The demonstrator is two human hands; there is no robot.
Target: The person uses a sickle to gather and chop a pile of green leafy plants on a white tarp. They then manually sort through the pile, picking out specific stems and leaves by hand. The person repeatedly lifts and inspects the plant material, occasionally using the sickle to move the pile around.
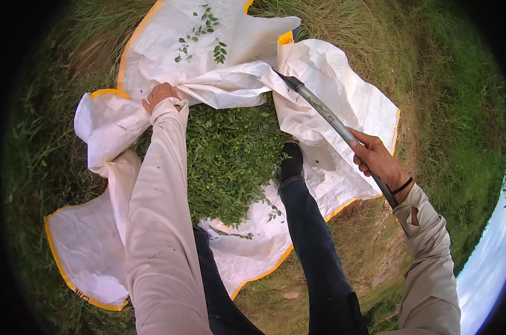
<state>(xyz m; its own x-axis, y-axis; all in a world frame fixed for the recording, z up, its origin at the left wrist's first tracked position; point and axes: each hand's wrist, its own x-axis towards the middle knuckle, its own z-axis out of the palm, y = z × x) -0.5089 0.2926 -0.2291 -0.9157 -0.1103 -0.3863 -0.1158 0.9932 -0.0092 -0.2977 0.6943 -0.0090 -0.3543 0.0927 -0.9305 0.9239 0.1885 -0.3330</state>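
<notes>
A white woven plastic sheet [353, 96] with yellow edging lies spread and crumpled on the ground. On it rests a heap of green leaves and sprigs [232, 155], with what look like small round green fruits among them. My left hand [163, 95] grips a bunched fold of the sheet at the heap's far left corner. My right hand [374, 155] is closed around the grey shaft of a long-handled tool [326, 113]. The tool's dark, narrow head points left and touches or overlaps the folded sheet; its exact shape is unclear.
Loose leafy sprigs [202, 29] lie on the sheet's far part. My dark-shod foot [292, 159] stands on the sheet at the heap's right side. Tall grass [332, 25] borders the far edge, and lower grass [374, 238] covers ground at the right.
</notes>
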